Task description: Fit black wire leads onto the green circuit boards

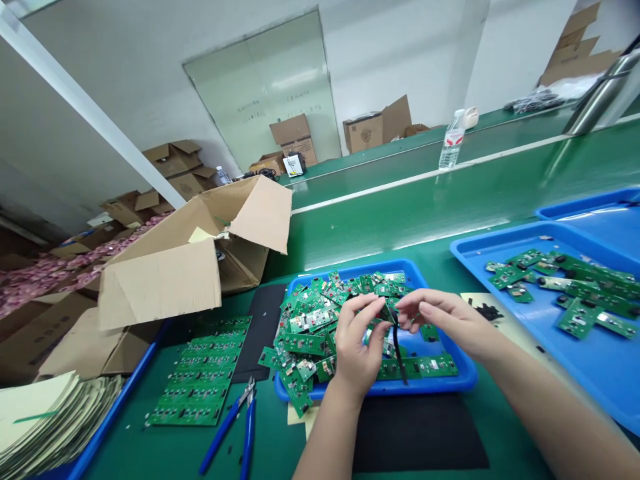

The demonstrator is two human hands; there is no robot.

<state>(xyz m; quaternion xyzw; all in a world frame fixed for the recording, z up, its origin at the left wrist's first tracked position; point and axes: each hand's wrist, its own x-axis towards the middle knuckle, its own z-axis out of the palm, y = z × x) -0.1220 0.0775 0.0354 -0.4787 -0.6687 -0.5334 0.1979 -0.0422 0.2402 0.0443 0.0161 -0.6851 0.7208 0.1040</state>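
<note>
My left hand is closed, pinching a small green circuit board between thumb and fingers above a blue tray. A narrow black strip hangs down beside the board; its upper end is partly hidden by my fingers. Just right of the strip is my right hand, its fingers loosely bent and apart, with nothing visible in them. Below both hands, many small green circuit boards lie heaped in the tray.
Panels of joined boards and blue-handled cutters lie left of the tray. A second blue tray with boards stands right, beside black scraps. Behind are an open cardboard box and a water bottle. Black sheet lies in front.
</note>
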